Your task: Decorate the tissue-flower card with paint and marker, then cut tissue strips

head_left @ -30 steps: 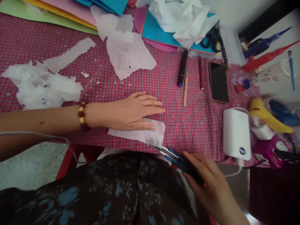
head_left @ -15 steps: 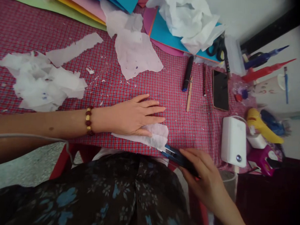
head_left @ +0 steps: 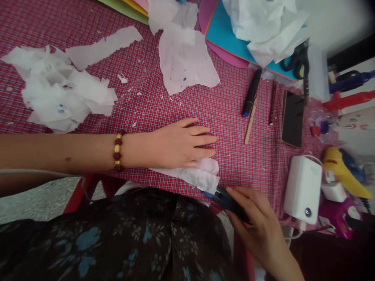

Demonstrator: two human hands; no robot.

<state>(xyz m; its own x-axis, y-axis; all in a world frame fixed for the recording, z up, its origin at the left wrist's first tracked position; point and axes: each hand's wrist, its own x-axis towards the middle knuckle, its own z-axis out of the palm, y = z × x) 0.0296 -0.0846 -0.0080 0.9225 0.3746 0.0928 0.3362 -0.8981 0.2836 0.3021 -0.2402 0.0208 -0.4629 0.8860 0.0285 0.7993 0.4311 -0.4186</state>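
My left hand [head_left: 181, 142] lies flat on the checked cloth with its fingers spread, the thumb resting on a thin strip of white paper [head_left: 201, 180]. This strip runs along the cloth's near edge, partly under the hand. A dark blue-and-black stapler [head_left: 228, 198] is wrapped in the fingers of my right hand [head_left: 258, 221], its front end at the strip's right end. Whether its jaws are closed on the paper is hard to make out.
Torn white paper [head_left: 66, 91] is heaped at left, and a larger sheet [head_left: 184, 60] lies beyond my left hand. To the right are a marker [head_left: 251, 92], wooden stick [head_left: 250, 120], phone [head_left: 293, 118] and white box-shaped device [head_left: 303, 189]. Scissors [head_left: 297, 62] lie farther back.
The camera view has shifted, moving table items rightward in the picture. My left hand stays flat by the strip. The stapler's front, earlier showing a gap and metal, now looks more closed.
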